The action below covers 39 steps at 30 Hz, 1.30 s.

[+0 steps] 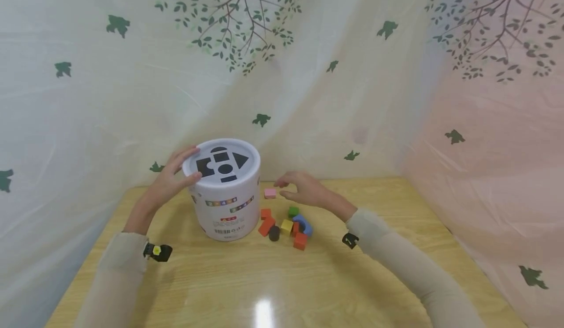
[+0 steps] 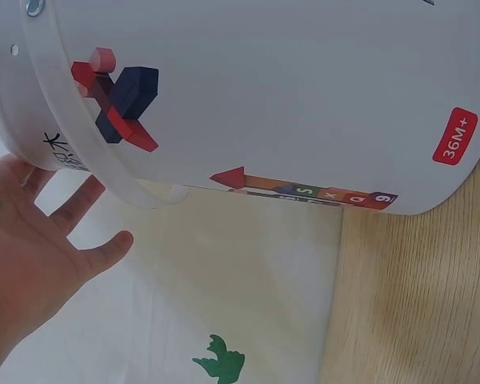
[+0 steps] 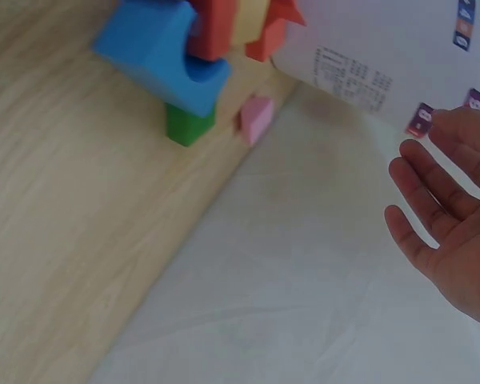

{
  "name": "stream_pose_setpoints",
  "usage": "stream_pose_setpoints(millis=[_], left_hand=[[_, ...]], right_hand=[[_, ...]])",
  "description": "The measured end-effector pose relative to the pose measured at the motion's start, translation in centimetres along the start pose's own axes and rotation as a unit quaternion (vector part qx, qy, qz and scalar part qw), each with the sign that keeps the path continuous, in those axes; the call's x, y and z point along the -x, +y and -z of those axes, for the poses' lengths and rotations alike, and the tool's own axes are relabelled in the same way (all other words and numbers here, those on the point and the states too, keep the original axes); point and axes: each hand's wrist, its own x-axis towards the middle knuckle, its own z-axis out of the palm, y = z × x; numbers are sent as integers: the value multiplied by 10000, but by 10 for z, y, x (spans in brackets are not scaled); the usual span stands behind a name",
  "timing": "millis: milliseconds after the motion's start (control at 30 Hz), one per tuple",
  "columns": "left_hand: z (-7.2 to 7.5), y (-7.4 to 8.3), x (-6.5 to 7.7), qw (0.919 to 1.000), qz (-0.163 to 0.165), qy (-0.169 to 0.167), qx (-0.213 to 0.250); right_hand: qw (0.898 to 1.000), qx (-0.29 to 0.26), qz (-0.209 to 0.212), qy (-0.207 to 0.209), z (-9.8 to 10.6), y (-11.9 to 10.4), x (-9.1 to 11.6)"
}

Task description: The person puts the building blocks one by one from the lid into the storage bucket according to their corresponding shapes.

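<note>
A white cylindrical shape-sorter bucket (image 1: 246, 208) stands upright on the table, its lid (image 1: 241, 172) pierced with dark cut-out shapes. My left hand (image 1: 169, 175) rests at the lid's left rim, thumb and fingers spread; the left wrist view shows its fingers (image 2: 78, 206) by the bucket's white handle (image 2: 84, 136). To the right of the bucket, my right hand (image 1: 304, 188) hovers with loosely bent fingers and holds nothing. Just left of its fingertips in the head view lies a pink block (image 1: 270, 194). A green block (image 1: 293, 212) sits below that hand.
By the bucket's right side lie a blue arch block (image 1: 304, 224), a yellow block (image 1: 286, 227), a dark cylinder (image 1: 274, 233) and several red-orange blocks (image 1: 300, 241). Behind the wooden table (image 1: 211, 274) hangs a pale curtain (image 1: 308, 137) with leaf prints.
</note>
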Motion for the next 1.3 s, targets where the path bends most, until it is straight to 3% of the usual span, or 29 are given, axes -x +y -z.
stream_pose_setpoints(millis=[567, 800, 1300], left_hand=[[0, -2, 3, 9999, 142, -35, 72], [-1, 0, 5, 9999, 100, 29, 90], [-1, -1, 1, 9998, -45, 30, 172]], right_hand=[[9932, 252, -63, -1137, -40, -2, 20], [9933, 242, 229, -1109, -54, 1, 23], [9913, 421, 353, -1200, -63, -6, 25]])
